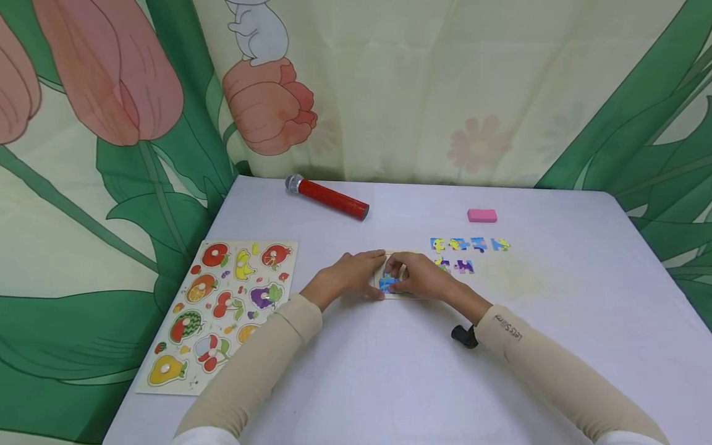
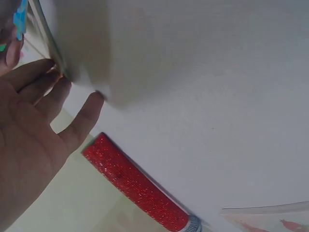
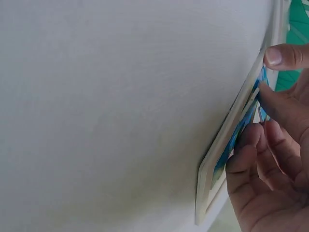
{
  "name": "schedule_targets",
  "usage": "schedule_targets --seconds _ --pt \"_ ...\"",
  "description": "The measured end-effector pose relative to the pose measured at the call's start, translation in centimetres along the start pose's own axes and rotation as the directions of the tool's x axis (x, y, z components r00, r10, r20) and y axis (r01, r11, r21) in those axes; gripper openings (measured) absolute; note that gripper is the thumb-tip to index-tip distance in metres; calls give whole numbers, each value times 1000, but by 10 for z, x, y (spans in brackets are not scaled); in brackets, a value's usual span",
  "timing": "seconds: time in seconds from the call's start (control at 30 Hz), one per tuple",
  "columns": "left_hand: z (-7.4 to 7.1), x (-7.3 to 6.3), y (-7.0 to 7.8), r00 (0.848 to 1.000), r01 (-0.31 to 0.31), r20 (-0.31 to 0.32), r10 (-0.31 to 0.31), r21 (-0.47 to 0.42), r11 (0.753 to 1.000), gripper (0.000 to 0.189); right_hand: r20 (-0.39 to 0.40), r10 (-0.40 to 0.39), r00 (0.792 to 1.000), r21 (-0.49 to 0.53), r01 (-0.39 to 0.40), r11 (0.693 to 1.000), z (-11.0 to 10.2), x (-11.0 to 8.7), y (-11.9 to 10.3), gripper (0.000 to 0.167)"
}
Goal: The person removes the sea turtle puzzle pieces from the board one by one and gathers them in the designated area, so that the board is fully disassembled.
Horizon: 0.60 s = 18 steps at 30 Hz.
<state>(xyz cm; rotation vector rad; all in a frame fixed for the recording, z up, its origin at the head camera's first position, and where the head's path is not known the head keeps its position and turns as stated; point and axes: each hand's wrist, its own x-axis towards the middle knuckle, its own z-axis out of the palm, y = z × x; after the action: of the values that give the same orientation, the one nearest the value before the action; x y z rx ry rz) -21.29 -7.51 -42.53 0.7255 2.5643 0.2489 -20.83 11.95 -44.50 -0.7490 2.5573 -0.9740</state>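
A small shallow puzzle board (image 1: 405, 296) lies on the table in front of me. Along its left side my left hand (image 1: 351, 274) rests with extended fingers touching the edge and the thumb at the near corner; the little finger (image 2: 86, 118) stands out from it. My right hand (image 1: 424, 275) reaches over the board from the right, fingers bent, pinching a blue puzzle piece (image 1: 387, 283) at its left part. In the right wrist view, other blue puzzle pieces (image 3: 227, 154) lie inside the frame under the bent fingers. Much of the board is hidden by the right hand.
Loose puzzle pieces (image 1: 478, 243) stand in two rows right of the board, with a pink block (image 1: 482, 216) beyond. A red microphone (image 1: 334, 198) lies at the back. To the left is a fruit puzzle board (image 1: 228, 327). A black object (image 1: 464, 337) is by the right wrist.
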Motion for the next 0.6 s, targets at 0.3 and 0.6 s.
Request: schedule_targets --seconds 0.3,0.6 --pt "1 1 1 1000 10 17 -10 -4 1000 89 -48 -12 999 67 15 998 3 -6 -1 25" --pt "-1 2 3 999 35 32 -36 17 999 89 -60 73 995 267 -55 962 -19 -18 10 18"
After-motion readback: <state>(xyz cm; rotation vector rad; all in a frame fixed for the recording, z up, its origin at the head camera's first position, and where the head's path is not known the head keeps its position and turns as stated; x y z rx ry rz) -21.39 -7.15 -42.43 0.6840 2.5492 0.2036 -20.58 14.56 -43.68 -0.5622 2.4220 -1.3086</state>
